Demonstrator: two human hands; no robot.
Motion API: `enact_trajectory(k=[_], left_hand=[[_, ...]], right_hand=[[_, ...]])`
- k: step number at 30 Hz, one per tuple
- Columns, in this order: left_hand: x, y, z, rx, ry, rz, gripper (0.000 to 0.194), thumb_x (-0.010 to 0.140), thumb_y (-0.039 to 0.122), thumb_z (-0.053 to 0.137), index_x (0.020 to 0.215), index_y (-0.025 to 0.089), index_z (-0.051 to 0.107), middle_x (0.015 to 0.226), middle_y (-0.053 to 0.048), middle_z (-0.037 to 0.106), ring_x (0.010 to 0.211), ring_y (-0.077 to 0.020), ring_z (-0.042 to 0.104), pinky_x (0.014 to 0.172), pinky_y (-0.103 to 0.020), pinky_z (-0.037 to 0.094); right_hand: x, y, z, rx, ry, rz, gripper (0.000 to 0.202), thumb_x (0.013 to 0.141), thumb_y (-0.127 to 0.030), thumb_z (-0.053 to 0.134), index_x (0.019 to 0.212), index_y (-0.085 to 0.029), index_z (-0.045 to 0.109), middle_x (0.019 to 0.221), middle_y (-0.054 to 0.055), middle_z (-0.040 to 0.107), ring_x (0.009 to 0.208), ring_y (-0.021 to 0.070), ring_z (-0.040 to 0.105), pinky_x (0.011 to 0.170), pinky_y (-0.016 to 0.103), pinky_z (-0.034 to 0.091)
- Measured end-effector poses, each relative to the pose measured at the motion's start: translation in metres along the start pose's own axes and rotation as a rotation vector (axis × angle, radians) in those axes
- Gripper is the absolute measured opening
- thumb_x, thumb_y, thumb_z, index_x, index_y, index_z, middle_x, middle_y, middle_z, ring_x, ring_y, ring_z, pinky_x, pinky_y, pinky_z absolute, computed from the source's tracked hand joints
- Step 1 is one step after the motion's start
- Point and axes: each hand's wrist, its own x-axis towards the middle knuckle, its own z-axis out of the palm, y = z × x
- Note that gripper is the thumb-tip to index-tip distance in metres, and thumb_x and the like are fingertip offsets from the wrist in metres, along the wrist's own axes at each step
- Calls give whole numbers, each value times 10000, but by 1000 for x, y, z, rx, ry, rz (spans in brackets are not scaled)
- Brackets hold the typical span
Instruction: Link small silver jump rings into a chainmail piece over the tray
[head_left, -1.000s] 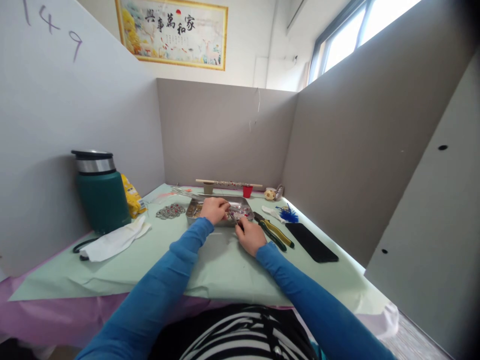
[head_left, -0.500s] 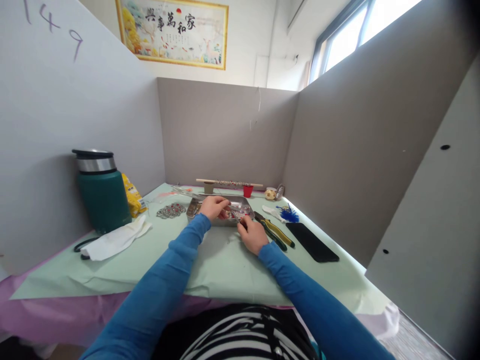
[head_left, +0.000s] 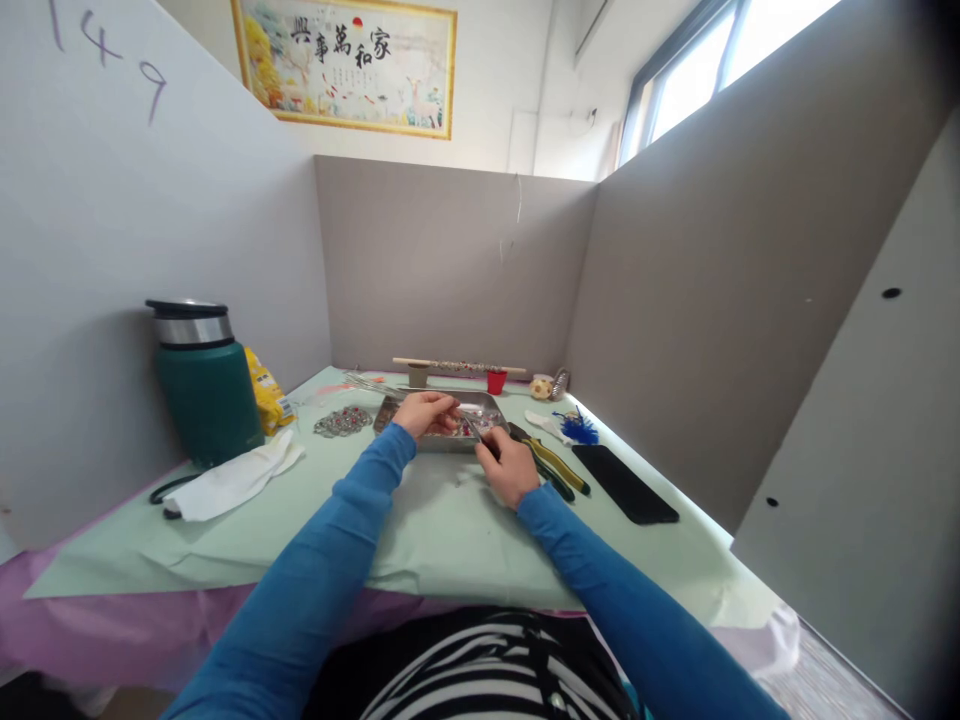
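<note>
Silvery slender tool [head_left: 474, 430] between hands [head_left: 510, 470]

- Blue, wrinkled left sleeve [head_left: 315, 560] and right sleeve [head_left: 600, 570] worn to wrists
- Left hand [head_left: 426, 412], right hand [head_left: 511, 470] left uncovered
- Black-and-white striped garment [head_left: 450, 678] worn, seen at near edge

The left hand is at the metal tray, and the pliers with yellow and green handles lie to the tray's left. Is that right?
Not quite: in the head view the pliers lie to the right of the metal tray. The left hand is at the tray.
</note>
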Motion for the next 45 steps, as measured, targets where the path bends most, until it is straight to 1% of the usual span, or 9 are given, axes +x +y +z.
enact_trajectory(k=[7,14,19,24,31,35,38,41,45], left_hand=[[2,-3,-1,22,-23,67,133,765,220,609,804,93,622,683,-41,626,477,-90,576,477,-220,497],[6,-4,1,153,-26,111,109,793,173,533,791,98,612,643,-32,608,566,-118,612,523,-225,508],[5,-2,2,181,-77,158,111,798,186,513,826,121,599,672,-16,592,568,-119,605,522,-243,512],[3,-2,4,221,-114,197,132,802,147,466,837,124,591,670,-12,573,558,-105,565,504,-245,513],[2,-2,5,276,-74,196,134,696,99,583,822,115,625,620,-6,587,564,-110,561,542,-245,515],[5,-4,3,231,-35,174,112,720,110,569,815,104,629,636,-18,612,546,-100,577,588,-255,520],[5,-6,0,136,-24,169,96,722,144,594,808,111,621,659,-25,629,592,-115,609,625,-274,527],[5,-7,-2,40,-25,137,132,697,192,650,798,111,625,685,-44,650,658,-140,635,659,-288,532],[6,-6,-4,-24,29,71,182,664,221,700,779,93,638,694,-74,668,663,-153,649,648,-268,533]], right_hand=[[-1,1,0,-18,-16,-27,164,809,-346,440,763,-211,520,638,-7,562,578,134,498,568,220,320],[0,-1,0,-68,-33,-34,162,802,-337,444,783,-209,541,666,8,585,614,147,520,588,225,324],[0,1,1,-82,-29,-30,156,802,-335,447,784,-212,539,663,5,587,610,145,521,579,223,319],[0,0,0,-86,-32,-48,155,801,-334,451,782,-208,538,676,6,593,617,145,522,583,225,321],[-1,3,3,-120,-21,-63,153,798,-335,459,797,-208,542,692,9,606,634,152,537,587,230,322],[-1,3,3,-117,1,-45,148,799,-336,459,795,-211,540,693,4,609,634,150,545,584,228,324],[0,2,2,-106,11,-27,151,802,-336,455,804,-211,540,691,3,611,635,148,552,583,224,327],[0,2,2,-101,10,-21,156,800,-338,455,811,-211,545,691,5,614,633,146,553,584,222,331],[-1,2,1,-99,15,-26,170,801,-345,451,822,-211,554,698,9,620,638,149,554,589,224,336]])
